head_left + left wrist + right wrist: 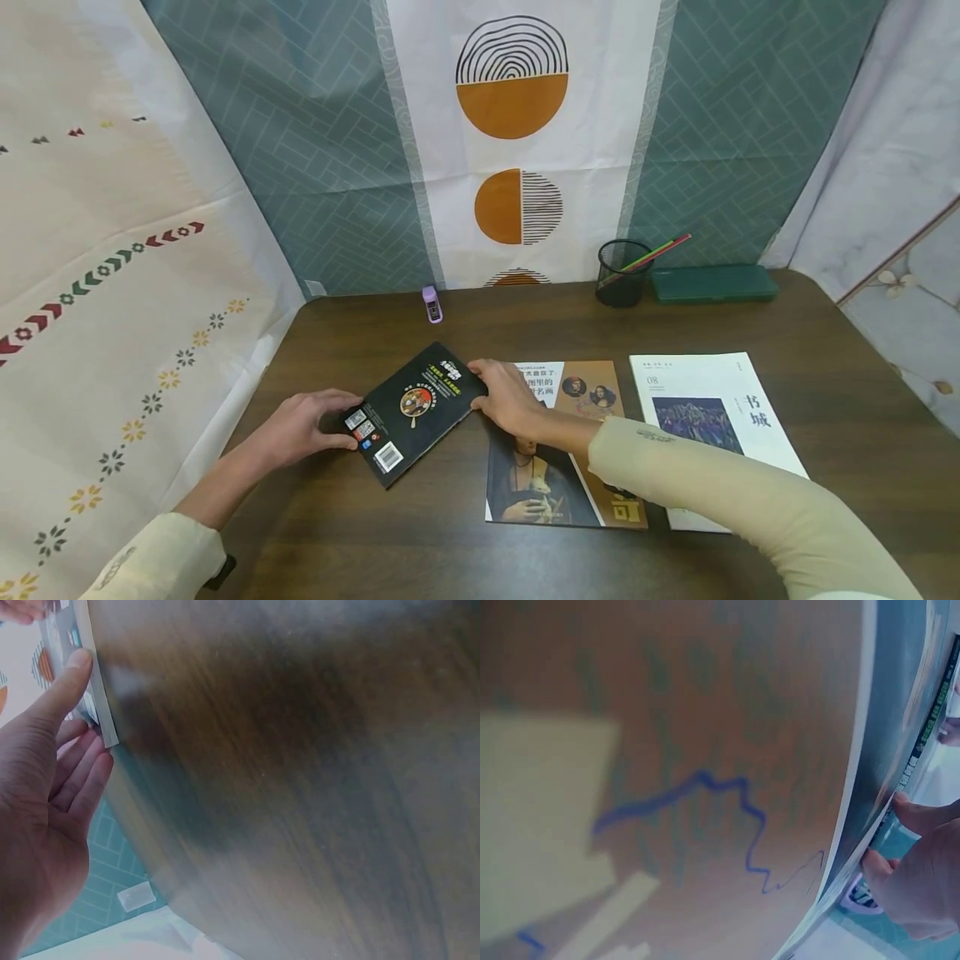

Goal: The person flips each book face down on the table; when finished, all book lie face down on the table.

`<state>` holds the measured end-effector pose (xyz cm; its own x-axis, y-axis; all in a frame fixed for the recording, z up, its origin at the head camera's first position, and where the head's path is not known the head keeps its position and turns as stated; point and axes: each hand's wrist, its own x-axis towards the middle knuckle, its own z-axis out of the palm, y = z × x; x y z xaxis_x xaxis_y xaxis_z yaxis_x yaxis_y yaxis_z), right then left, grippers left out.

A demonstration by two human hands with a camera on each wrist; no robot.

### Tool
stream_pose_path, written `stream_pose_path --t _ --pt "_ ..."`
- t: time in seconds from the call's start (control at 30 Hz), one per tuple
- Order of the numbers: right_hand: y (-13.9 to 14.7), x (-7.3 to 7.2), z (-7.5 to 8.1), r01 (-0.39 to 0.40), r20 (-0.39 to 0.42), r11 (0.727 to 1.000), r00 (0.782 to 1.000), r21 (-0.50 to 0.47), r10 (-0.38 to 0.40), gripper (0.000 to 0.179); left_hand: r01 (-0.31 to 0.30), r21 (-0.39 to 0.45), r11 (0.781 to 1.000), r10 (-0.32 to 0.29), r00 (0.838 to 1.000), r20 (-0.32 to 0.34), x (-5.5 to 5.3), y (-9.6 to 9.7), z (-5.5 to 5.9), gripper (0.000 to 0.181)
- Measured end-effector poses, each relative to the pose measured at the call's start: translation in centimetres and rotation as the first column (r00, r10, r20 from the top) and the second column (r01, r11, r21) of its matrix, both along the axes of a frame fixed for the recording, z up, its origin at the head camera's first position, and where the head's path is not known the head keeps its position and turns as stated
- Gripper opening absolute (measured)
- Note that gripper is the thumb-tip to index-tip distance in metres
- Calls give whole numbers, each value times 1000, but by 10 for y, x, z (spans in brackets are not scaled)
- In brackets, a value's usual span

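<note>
A black book [420,408] with a barcode and a magnifying-glass picture on its cover lies tilted in the left middle of the head view. My left hand [307,427] pinches its left side. In the left wrist view, the thumb of my left hand [45,772] is over the book's edge [103,697], with the other fingers below. At the opposite corner, my right hand [510,396] grips the book between thumb and fingers. The right wrist view shows the book's spine [930,720] beside my right hand [922,862].
A magazine with a painted portrait [547,500] lies under my right forearm. Farther right is a white magazine [697,379], partly covered by the sleeve. Along the table's [360,325] back edge stand a purple correction-tape-like item [432,305], a mesh pen cup [621,287] and a green case [714,284].
</note>
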<state>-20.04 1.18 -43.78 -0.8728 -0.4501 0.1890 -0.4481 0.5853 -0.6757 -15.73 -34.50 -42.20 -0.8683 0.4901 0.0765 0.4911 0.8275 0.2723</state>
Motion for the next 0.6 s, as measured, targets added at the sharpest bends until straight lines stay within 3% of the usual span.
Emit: stream_pose_path --t 0.27,0.6 --pt "-3 -13 1 -26 -12 999 1000 32 27 51 -11 -28 1000 10 999 -33 9 0 0 59" --pt "-1 -22 5 -35 4 997 999 67 35 48 38 -19 999 -39 997 -71 14 -2 -2 50"
